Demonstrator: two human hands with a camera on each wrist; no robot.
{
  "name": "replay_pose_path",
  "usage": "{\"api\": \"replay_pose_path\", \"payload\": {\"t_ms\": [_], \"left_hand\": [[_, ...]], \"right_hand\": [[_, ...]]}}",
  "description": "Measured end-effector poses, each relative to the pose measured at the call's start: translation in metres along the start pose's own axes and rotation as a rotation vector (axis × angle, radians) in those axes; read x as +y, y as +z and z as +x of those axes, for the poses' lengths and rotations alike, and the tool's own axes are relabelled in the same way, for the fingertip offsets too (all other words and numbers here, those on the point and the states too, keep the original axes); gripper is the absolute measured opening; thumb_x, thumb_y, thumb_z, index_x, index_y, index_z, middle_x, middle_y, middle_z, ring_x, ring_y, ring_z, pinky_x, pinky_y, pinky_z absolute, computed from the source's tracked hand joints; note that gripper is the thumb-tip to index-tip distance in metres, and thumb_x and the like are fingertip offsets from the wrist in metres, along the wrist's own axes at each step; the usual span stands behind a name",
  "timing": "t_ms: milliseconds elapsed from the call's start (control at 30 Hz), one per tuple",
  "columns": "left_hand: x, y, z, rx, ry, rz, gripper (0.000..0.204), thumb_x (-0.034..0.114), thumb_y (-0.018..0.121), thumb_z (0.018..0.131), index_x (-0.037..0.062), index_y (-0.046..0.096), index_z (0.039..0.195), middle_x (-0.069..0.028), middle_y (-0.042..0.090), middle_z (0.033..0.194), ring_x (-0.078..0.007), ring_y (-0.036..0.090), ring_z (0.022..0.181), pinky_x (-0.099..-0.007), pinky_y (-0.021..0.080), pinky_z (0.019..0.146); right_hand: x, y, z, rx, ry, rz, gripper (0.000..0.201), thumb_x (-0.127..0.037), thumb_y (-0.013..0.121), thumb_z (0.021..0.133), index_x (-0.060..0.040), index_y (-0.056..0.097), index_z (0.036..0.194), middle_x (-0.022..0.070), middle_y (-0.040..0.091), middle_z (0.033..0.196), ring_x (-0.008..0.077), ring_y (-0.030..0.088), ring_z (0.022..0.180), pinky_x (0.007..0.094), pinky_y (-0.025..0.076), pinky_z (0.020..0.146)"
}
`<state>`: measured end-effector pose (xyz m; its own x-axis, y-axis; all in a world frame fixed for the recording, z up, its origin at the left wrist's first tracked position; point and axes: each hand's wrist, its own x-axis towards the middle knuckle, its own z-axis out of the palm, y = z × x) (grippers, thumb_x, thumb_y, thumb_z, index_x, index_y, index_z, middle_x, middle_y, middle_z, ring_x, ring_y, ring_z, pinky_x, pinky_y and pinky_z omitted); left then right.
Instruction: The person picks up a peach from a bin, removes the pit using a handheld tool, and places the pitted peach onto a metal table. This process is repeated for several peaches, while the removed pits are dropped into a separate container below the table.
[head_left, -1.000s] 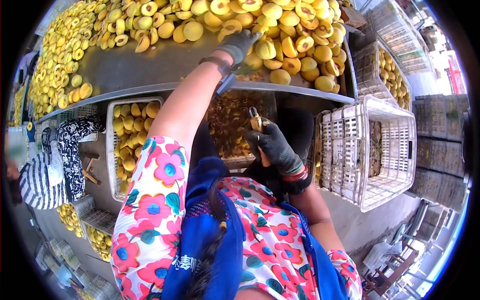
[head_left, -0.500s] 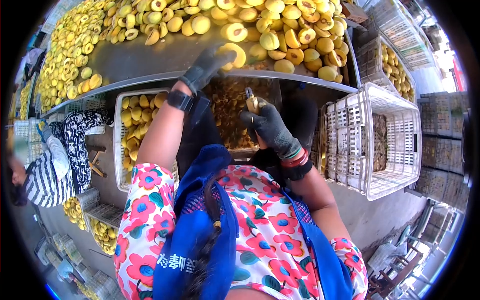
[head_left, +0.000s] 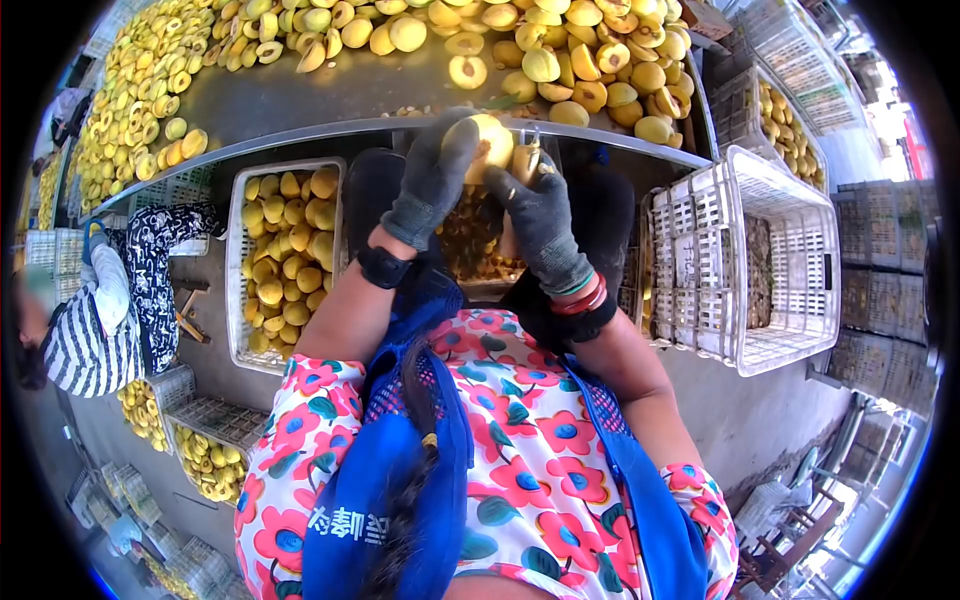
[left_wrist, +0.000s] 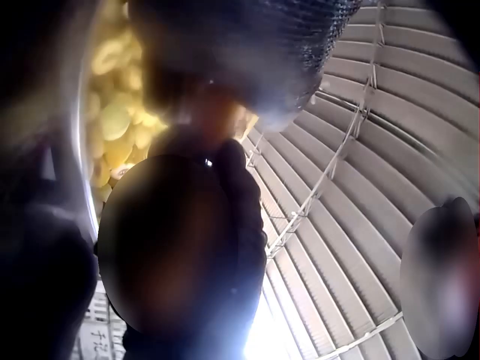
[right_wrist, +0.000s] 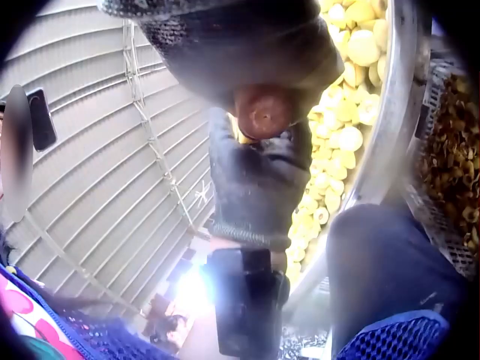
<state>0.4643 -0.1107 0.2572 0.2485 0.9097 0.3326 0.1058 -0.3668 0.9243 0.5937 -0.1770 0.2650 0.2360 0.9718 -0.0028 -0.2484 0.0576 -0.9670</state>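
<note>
In the head view the gloved left hand [head_left: 436,172] holds a yellow fruit [head_left: 488,146] above the table's front edge. Close beside it, the gloved right hand [head_left: 543,215] grips a wooden-handled tool [head_left: 524,165] with a metal loop at its top, held next to the fruit. The round end of the handle [right_wrist: 264,112] sticks out of the right hand [right_wrist: 240,52] in the right wrist view, with the left hand [right_wrist: 259,180] just beyond. Dark and blurred, the left wrist view hides most of the fruit.
Halved yellow fruit [head_left: 468,72] covers much of the metal table [head_left: 300,100]. A full crate [head_left: 235,290] stands at the left, a white crate [head_left: 740,270] at the right. Dark scraps [head_left: 465,235] lie below the table edge. Another person [head_left: 100,320] is at the far left.
The left hand has come back from the fruit pile with a yellow fruit and met the right hand. The right hand, still gripping the tool, has moved slightly up toward the table edge.
</note>
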Motion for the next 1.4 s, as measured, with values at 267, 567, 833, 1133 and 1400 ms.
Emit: {"api": "replay_pose_path", "payload": {"t_ms": [267,567,833,1133,1400], "left_hand": [[0.010,-0.003,-0.002,0.012,-0.015,0.058,0.054,0.041,0.028,0.104,-0.0005,0.060,0.115,-0.0107,0.067,0.104,-0.0169,0.063,0.095,-0.0300,0.050,0.087],[0.010,0.009,-0.007,0.081,0.076,0.023,0.020,0.005,0.052,0.084,-0.0002,0.059,0.102,-0.0144,0.065,0.098,-0.0260,0.064,0.087,-0.0337,0.052,0.078],[0.006,0.007,-0.008,0.044,0.043,-0.145,0.024,0.000,0.059,0.076,0.0013,0.060,0.099,-0.0119,0.067,0.091,-0.0258,0.065,0.081,-0.0321,0.052,0.076],[0.001,-0.015,-0.005,-0.232,0.190,-0.144,0.045,0.034,0.036,0.101,0.0029,0.067,0.093,-0.0089,0.070,0.092,-0.0189,0.066,0.085,-0.0307,0.052,0.079],[0.000,-0.023,-0.012,-0.295,0.035,-0.331,0.019,0.020,0.055,0.091,0.0045,0.065,0.095,-0.0083,0.069,0.093,-0.0210,0.067,0.086,-0.0318,0.052,0.080]], "right_hand": [[-0.024,0.004,-0.015,-0.101,-0.289,-0.722,0.023,-0.009,0.068,0.081,-0.0007,0.052,0.095,0.0246,0.063,0.077,0.0427,0.063,0.076,0.0427,0.051,0.061],[-0.012,0.004,-0.014,-0.163,-0.308,-0.718,0.024,-0.006,0.065,0.080,0.0006,0.053,0.100,0.0261,0.063,0.081,0.0449,0.061,0.081,0.0462,0.050,0.064],[-0.031,0.008,-0.020,-0.397,0.234,-0.222,0.016,-0.008,0.061,0.086,0.0013,0.058,0.098,0.0055,0.061,0.072,0.0147,0.058,0.059,0.0301,0.046,0.053],[-0.022,-0.001,-0.023,-0.587,0.514,-0.052,0.014,-0.015,0.061,0.089,-0.0018,0.058,0.093,-0.0020,0.052,0.065,0.0072,0.048,0.051,0.0216,0.038,0.044],[-0.029,0.008,-0.030,-0.593,0.843,0.301,0.022,-0.017,0.068,0.086,-0.0034,0.052,0.093,0.0005,0.048,0.064,0.0099,0.044,0.043,0.0216,0.035,0.038]]}}
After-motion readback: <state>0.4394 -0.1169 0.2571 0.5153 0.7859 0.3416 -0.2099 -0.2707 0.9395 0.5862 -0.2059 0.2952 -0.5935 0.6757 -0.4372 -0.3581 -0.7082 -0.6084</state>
